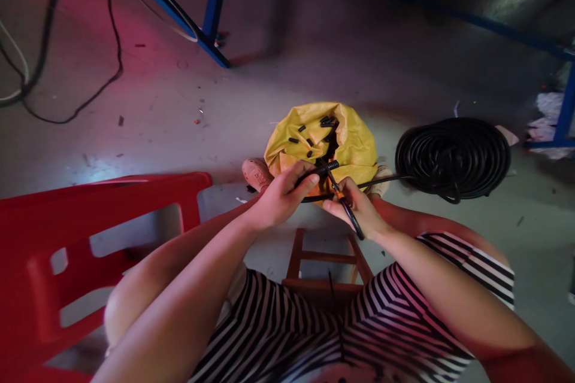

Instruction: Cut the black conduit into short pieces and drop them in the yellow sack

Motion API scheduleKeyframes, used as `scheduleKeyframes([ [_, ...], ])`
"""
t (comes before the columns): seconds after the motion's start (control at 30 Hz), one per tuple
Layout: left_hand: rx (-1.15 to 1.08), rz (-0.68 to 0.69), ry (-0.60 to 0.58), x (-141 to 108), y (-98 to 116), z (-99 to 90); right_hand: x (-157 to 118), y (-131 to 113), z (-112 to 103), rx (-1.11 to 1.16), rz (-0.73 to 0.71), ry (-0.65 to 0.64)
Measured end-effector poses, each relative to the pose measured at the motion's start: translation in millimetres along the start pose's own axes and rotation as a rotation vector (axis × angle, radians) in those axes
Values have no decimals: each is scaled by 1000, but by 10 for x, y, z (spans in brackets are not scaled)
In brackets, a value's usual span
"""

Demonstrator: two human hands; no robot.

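My left hand [287, 191] is closed around a ribbed black tube [329, 167], whose end sticks out past the fingers to the right. In my right hand [362, 209] is a hand cutter [345, 203] with black and orange handles, its narrow jaws up close to the tube. I cannot tell whether the jaws touch it. Below both hands, between the feet, sits a yellow bag [287, 122] with its mouth spread wide. Several short black tube pieces [293, 140] lie on and in it. A black length runs from under my left hand toward the coil at right.
A large coil of black tubing [453, 158] lies on the floor at right. A red plastic chair [112, 203] stands at left, and a small wooden stool [323, 257] is below my lap. Blue metal frames [215, 0] and loose cables [119, 42] are farther off.
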State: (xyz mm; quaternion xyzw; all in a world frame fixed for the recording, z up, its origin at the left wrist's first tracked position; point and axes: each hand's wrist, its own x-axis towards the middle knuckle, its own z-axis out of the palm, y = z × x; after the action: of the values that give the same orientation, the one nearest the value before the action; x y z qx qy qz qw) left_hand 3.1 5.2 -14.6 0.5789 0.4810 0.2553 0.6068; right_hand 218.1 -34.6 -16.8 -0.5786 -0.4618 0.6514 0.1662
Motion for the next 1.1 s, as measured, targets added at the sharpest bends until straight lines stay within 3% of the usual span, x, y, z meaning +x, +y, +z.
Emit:
scheduleKeyframes([
  [1.1, 16, 23, 37, 18, 29, 65, 13, 30, 8, 21, -6, -6],
])
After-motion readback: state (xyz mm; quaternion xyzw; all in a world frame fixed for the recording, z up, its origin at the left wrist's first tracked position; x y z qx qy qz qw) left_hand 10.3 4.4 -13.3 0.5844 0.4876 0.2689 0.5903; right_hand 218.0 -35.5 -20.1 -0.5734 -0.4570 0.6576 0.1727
